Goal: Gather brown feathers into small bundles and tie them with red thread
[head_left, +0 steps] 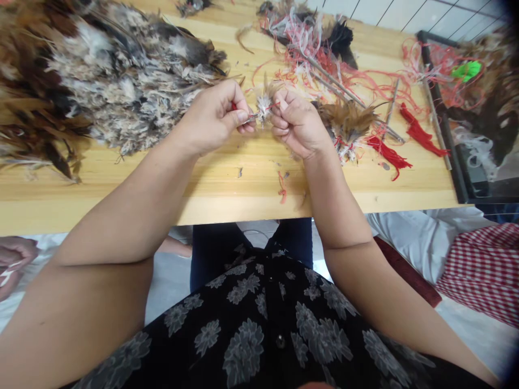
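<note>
Over the wooden table (pixel 251 183), my left hand (pixel 223 114) pinches red thread and the thin tip of a small feather bunch (pixel 264 107). The bunch has pale, fluffy ends and sits between my two hands. On its right side, my right hand (pixel 295 116) is closed on red thread that runs to the bunch; its fingers are curled in. A large pile of grey and white feathers (pixel 133 75) lies beside my left hand. Just right of my right hand is a brown feather bundle (pixel 351 121) with red thread at its base.
Brown feathers (pixel 32 70) lie at the far left. Pink and white strings (pixel 300 40), thin sticks (pixel 336 84) and red tassels (pixel 419 129) are at the right. A black-edged tray (pixel 446 129) holds more feathers. Another person's hand (pixel 16 262) shows at the left edge.
</note>
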A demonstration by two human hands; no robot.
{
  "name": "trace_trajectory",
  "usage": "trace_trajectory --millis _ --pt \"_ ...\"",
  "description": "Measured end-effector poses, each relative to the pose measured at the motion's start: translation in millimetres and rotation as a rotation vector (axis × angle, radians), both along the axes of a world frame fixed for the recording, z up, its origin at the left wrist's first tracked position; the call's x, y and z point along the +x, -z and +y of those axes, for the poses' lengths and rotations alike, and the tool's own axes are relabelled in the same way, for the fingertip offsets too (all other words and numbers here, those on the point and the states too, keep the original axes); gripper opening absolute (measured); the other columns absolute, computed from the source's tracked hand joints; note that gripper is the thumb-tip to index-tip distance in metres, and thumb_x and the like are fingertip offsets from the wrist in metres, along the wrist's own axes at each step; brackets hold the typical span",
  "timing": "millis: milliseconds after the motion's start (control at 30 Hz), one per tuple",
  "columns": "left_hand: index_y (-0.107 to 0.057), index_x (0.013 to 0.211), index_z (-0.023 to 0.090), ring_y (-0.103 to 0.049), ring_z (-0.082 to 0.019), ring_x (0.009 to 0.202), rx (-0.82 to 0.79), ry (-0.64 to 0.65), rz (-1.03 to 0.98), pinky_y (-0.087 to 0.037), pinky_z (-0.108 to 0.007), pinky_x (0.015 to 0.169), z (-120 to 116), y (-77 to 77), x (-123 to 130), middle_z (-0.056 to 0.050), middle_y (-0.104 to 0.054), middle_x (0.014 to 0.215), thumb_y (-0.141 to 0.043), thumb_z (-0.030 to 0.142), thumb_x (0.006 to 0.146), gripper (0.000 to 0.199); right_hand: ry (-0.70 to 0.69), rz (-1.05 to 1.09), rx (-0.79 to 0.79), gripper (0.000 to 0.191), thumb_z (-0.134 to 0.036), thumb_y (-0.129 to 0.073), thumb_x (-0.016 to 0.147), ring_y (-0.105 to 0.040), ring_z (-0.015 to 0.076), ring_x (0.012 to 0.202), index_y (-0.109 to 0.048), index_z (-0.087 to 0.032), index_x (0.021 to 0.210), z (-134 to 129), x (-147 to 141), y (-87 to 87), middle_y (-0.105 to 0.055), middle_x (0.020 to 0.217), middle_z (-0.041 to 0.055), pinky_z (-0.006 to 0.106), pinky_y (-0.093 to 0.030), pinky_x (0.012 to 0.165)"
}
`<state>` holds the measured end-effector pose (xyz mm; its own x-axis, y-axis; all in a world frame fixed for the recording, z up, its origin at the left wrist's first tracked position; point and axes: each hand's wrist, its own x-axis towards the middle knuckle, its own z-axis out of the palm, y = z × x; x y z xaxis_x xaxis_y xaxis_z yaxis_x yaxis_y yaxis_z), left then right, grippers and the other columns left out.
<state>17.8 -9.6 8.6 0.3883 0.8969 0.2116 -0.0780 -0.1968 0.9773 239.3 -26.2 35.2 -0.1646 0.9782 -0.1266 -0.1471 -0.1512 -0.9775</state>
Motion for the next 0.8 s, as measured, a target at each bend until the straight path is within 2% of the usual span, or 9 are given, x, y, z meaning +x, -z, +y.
trace_trajectory --millis 167,300,367,433,533,600,667,733,800 --pt "-0.075 0.092 0.029 -0.069 -0.023 0.08 -0.09 0.012 -0.037 -0.053 -0.041 0.084 2 4.0 2 0.0 -0.083 0.085 -0.113 0.064 0.091 0.052 -0.013 -0.033 -0.015 0.035 -0.023 -0.077 0.108 -0.031 0.0119 0.065 -0.05 -0.027 0.085 -5 -3 -4.5 -0.039 0.078 -0.0057 0.023 -0.036 0.058" --pt "-0.077 0.085 0.027 -0.064 -0.022 0.074 -0.25 0.219 -0.048 -0.052 -0.039 0.074 0 4.6 7 -0.005 -0.082 0.085 -0.109 0.08 0.087 0.062 -0.118 -0.041 0.0 0.042 -0.034 -0.095 0.098 -0.037 0.0113 0.065 -0.055 -0.027 0.086 -11 -5 -2.2 -0.043 0.076 -0.0064 0.026 -0.039 0.059" --pt "-0.075 0.082 0.026 -0.06 -0.021 0.072 -0.292 0.262 -0.076 -0.05 -0.04 0.071 -1 5.1 10 -0.005 -0.079 0.081 -0.111 0.083 0.081 0.067 -0.149 -0.05 0.04 0.047 -0.044 -0.1 0.094 -0.038 0.0109 0.065 -0.057 -0.026 0.087 -10 -4 4.0 -0.046 0.076 -0.0063 0.027 -0.039 0.06" --pt "-0.075 0.083 0.027 -0.058 -0.021 0.072 -0.317 0.253 -0.093 -0.05 -0.039 0.072 -1 6.4 12 -0.003 -0.074 0.078 -0.116 0.076 0.078 0.064 -0.161 -0.064 0.08 0.052 -0.057 -0.1 0.093 -0.039 0.0111 0.068 -0.058 -0.027 0.091 -5 -3 15.3 -0.048 0.079 -0.006 0.028 -0.039 0.06" --pt "-0.074 0.082 0.027 -0.06 -0.02 0.072 -0.338 0.203 -0.109 -0.051 -0.037 0.071 -1 9.0 13 -0.001 -0.071 0.075 -0.12 0.056 0.079 0.055 -0.239 0.0 0.159 0.062 -0.069 -0.101 0.092 -0.043 0.0098 0.072 -0.056 -0.027 0.102 8 -2 35.3 -0.047 0.082 -0.0067 0.027 -0.04 0.062" --pt "-0.077 0.085 0.025 -0.066 -0.02 0.073 -0.341 0.161 -0.114 -0.053 -0.036 0.069 -2 9.7 13 -0.001 -0.075 0.08 -0.117 0.044 0.084 0.044 -0.325 0.126 0.236 0.074 -0.071 -0.105 0.085 -0.037 0.0058 0.067 -0.049 -0.027 0.103 14 -1 40.7 -0.037 0.078 -0.0094 0.025 -0.031 0.057" --pt "-0.08 0.093 0.022 -0.075 -0.021 0.077 -0.341 0.101 -0.116 -0.056 -0.034 0.069 -4 9.0 12 -0.003 -0.079 0.086 -0.112 0.035 0.091 0.034 -0.252 0.205 0.185 0.056 -0.054 -0.097 0.099 -0.03 0.0069 0.066 -0.049 -0.027 0.11 14 0 33.6 -0.033 0.079 -0.009 0.025 -0.03 0.056" --pt "-0.079 0.096 0.02 -0.079 -0.023 0.079 -0.339 0.041 -0.118 -0.056 -0.033 0.069 -5 7.3 11 -0.004 -0.078 0.088 -0.107 0.03 0.096 0.03 -0.098 0.284 0.062 0.033 -0.033 -0.082 0.111 -0.028 0.008 0.066 -0.049 -0.027 0.114 9 2 17.3 -0.037 0.087 -0.0071 0.024 -0.032 0.057" --pt "-0.077 0.094 0.02 -0.08 -0.022 0.08 -0.332 0.03 -0.108 -0.055 -0.032 0.07 -4 5.7 9 -0.003 -0.077 0.087 -0.105 0.028 0.097 0.029 0.093 0.314 -0.023 0.022 -0.024 -0.07 0.114 -0.026 0.0115 0.065 -0.049 -0.028 0.107 5 3 2.0 -0.034 0.087 -0.0058 0.027 -0.029 0.055"
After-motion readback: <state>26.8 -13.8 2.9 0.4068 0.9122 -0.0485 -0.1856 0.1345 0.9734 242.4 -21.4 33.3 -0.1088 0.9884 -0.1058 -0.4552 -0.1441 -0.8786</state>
